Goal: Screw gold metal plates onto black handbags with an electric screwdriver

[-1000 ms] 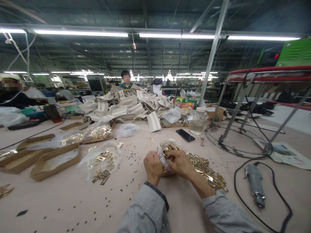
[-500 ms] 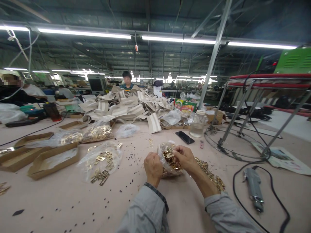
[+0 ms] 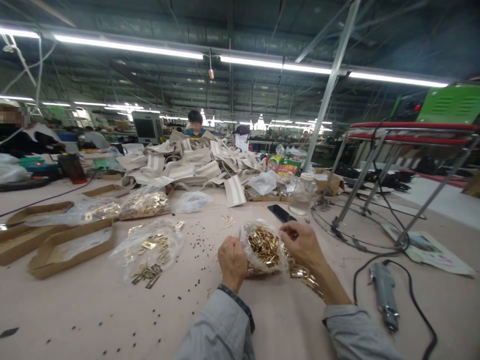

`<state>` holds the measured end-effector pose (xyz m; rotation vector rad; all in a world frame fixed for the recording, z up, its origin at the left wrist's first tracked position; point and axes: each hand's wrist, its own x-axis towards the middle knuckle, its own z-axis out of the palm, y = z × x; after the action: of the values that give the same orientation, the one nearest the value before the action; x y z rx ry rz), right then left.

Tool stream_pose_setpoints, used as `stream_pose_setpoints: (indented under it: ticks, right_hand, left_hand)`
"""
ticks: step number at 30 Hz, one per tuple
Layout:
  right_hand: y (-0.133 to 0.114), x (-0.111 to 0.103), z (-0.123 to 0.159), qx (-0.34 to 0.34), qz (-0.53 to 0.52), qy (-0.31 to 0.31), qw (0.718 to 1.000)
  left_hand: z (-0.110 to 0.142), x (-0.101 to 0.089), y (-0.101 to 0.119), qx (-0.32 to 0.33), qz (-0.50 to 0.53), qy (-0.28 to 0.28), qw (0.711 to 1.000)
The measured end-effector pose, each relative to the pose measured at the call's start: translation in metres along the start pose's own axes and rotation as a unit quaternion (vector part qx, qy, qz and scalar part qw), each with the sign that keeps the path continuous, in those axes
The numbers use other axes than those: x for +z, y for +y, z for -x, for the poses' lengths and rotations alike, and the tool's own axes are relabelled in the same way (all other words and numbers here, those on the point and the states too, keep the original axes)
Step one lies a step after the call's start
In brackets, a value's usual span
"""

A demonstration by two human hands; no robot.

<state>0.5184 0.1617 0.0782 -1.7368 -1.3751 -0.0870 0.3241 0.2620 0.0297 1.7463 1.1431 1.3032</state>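
A clear plastic bag (image 3: pixel 262 247) full of small gold metal pieces sits between my two hands over the table. My left hand (image 3: pixel 232 260) is closed on the bag's left edge. My right hand (image 3: pixel 302 242) is closed in a pinch on the bag's right edge, pulling it wide. Loose gold pieces (image 3: pixel 303 275) lie in a heap under my right wrist. Both sleeves are grey.
Another bag of gold pieces (image 3: pixel 150 250) and cardboard trays (image 3: pixel 67 245) lie to the left. A phone (image 3: pixel 281 213), a jar (image 3: pixel 302 192) and a fabric pile (image 3: pixel 187 165) sit beyond. A power tool (image 3: pixel 382 295) with cable lies right, beside a metal stool frame (image 3: pixel 375 170). People work at the far side.
My right hand has moved right, away from the left, spreading the bag open so the gold pieces inside show. The bag has lifted slightly.
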Motion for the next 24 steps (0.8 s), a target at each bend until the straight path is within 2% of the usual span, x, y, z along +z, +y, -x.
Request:
stream_pose_setpoints:
  ticks: [2, 4, 7, 12, 19, 24]
  right_hand:
    - [-0.014, 0.026, 0.005, -0.049, -0.007, -0.026, 0.998]
    - [-0.022, 0.048, 0.008, -0.08, 0.032, -0.038, 0.996]
    - [-0.02, 0.067, 0.009, -0.094, 0.073, -0.053, 0.991]
    - [-0.012, 0.066, 0.007, -0.079, 0.004, -0.045, 0.996]
    - [-0.01, 0.063, 0.006, 0.042, -0.122, -0.081, 0.988]
    - [-0.004, 0.063, 0.005, 0.071, -0.163, -0.091, 0.98]
  left_hand:
    - [0.0, 0.0, 0.001, 0.0, 0.001, 0.0, 1.0]
    - [0.0, -0.001, 0.002, 0.003, 0.008, -0.001, 1.0]
    - [0.001, -0.001, 0.003, 0.002, 0.016, 0.002, 1.0]
    - [0.002, -0.002, 0.004, -0.001, 0.007, 0.002, 1.0]
    - [0.001, 0.0, 0.001, 0.0, 0.011, 0.005, 1.0]
    - [0.001, 0.0, 0.001, 0.006, 0.009, 0.003, 1.0]
